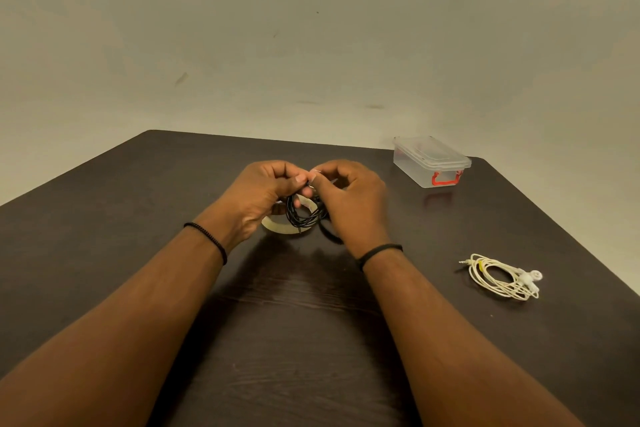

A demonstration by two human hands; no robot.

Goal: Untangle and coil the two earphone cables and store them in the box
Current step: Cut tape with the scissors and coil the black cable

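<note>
A black earphone cable (304, 217), gathered into a coil, hangs between both hands above the table's middle. My left hand (263, 198) grips the coil's top with curled fingers. My right hand (349, 199) pinches something small and pale at the top of the same coil; part of the cable is hidden behind that hand. The white earphone cable (502, 276) lies coiled on the table at the right, bound with a yellow tie. The clear plastic box (431, 161) with a red latch stands at the far right corner, its lid on.
A roll of pale tape (282, 227) lies on the dark wooden table (294, 322) just under the hands. A plain wall rises behind the table's far edge.
</note>
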